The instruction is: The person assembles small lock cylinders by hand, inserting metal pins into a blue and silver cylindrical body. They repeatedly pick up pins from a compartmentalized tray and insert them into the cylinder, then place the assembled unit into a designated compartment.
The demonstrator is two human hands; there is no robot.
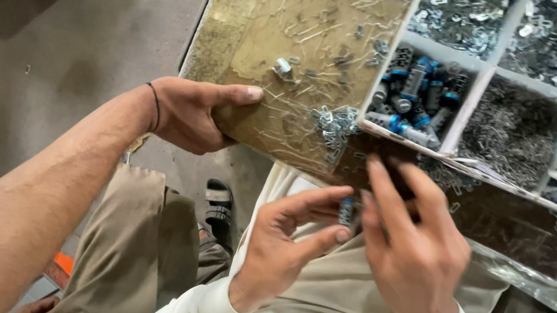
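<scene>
Head view: left hand and right hand fingers pinch closed on a small blue-capped cylinder.

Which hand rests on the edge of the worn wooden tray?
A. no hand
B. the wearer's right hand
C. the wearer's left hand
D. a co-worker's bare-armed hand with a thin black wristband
D: the co-worker's hand grips the tray edge, while the wearer's white-sleeved left hand and right hand pinch a small blue-tipped cylinder between them.
</scene>
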